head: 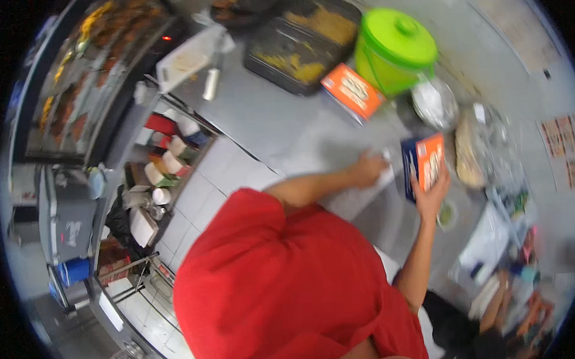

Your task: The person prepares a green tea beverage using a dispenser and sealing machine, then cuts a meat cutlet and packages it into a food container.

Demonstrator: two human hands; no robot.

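My right hand (432,191) grips a dark blue and orange cardboard box (430,161) above the metal counter, thumb on one side and fingers on the other. To its left, my left hand (373,169) is over the counter (295,141), blurred, with a small whitish thing at its fingertips; whether it holds this cannot be told. A similar orange-topped box (353,91) lies between a black tray of yellow food (288,61) and a lime green lidded bucket (397,47). Near my right hand are a foil-like round container (434,103) and a small cup with green contents (446,214).
At the upper left are a glass food display (89,77), a white tray (188,59) and a white-handled utensil (211,85). Plastic bags (490,144) line the counter's right side. Another person's arm (496,305) is at the lower right. Packages (173,159) stand below the counter.
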